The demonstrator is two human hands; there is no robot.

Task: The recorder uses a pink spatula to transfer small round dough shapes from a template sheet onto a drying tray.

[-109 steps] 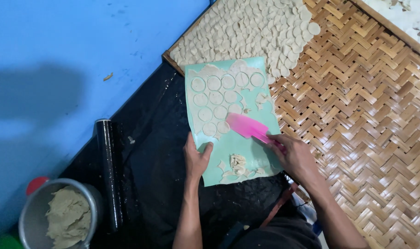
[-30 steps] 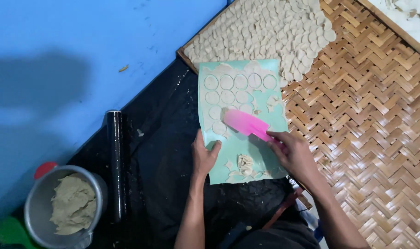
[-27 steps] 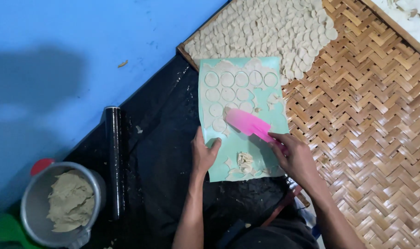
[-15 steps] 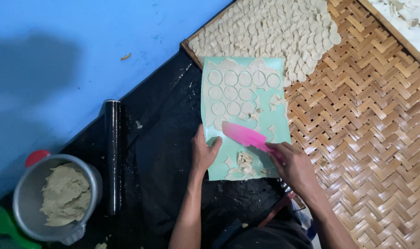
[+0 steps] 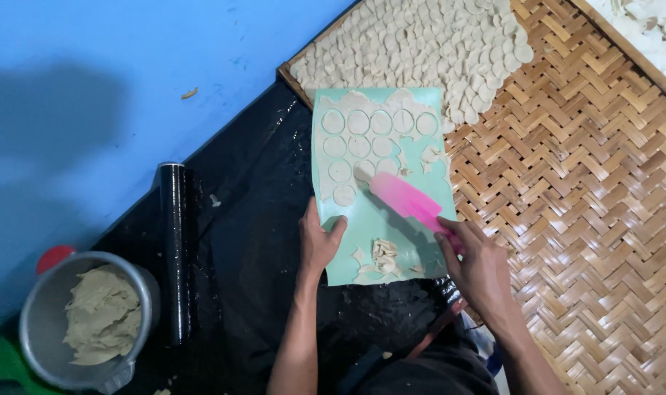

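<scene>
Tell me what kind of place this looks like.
Probably a small home food workshop with work done on the floor. A woven bamboo tray holds rows of dough discs, the right hand works a pink spatula over a green sheet, and a metal pot holds dough.

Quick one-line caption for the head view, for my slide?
Left hand steadies a green mat of cut dough rounds while the right hand works a pink scraper across it.
</scene>
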